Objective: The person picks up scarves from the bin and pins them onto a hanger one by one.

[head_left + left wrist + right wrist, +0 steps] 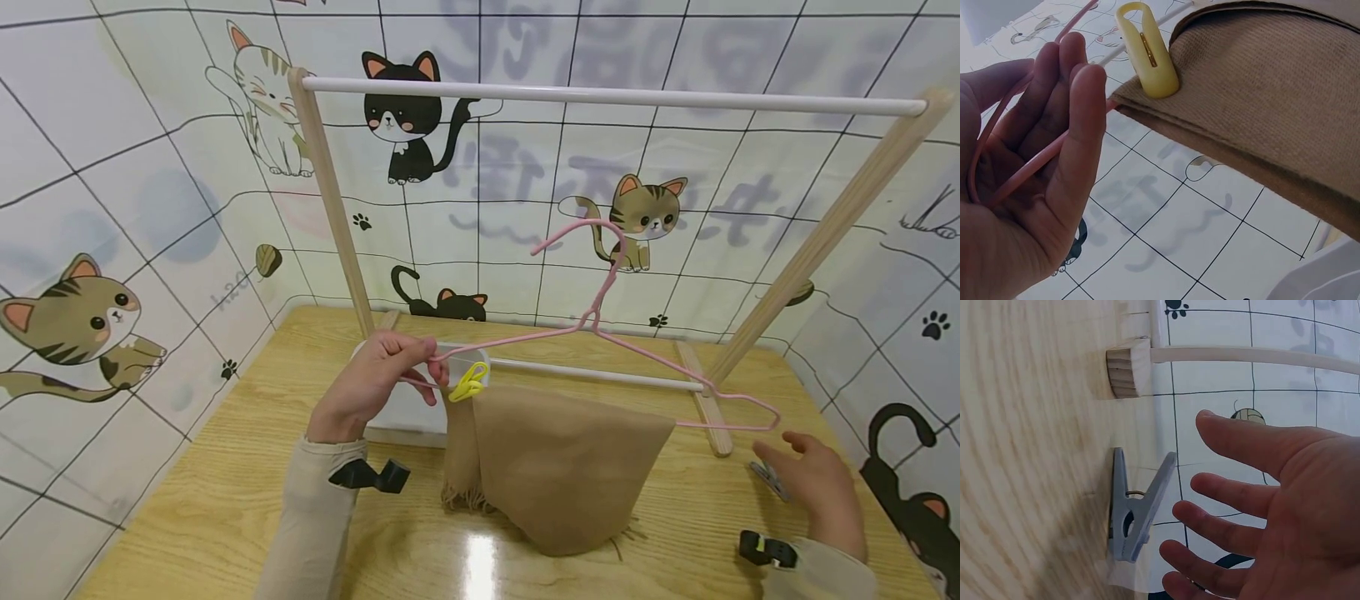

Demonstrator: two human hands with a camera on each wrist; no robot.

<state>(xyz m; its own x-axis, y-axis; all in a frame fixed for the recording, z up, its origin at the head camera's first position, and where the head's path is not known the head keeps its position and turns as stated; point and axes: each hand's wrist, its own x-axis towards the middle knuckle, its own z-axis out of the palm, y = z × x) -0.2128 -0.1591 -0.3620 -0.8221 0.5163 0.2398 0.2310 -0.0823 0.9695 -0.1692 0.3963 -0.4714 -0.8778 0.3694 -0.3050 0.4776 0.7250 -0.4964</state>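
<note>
My left hand [375, 379] holds the left end of a pink clothes hanger [517, 337], thumb and fingers closed round the wire. A brown cloth with a fringed edge [570, 467] hangs folded over the hanger's lower bar. Near my left fingers, a yellow clip [468, 382] pinches the cloth's left end; the left wrist view shows this yellow clip [1147, 56] close up. On the right, a grey clothespin [770, 481] lies on the table beside my right hand [817, 483]. That hand's fingers are spread and apart from the grey clothespin [1135, 509] in the right wrist view.
A rack with a white top rail [600, 96] and wooden posts [832, 237] stands behind the hanger, its lower white bar [600, 374] near the table [225, 500]. A white container [405, 425] sits behind my left hand. Cat-print sheeting [510, 225] surrounds the table.
</note>
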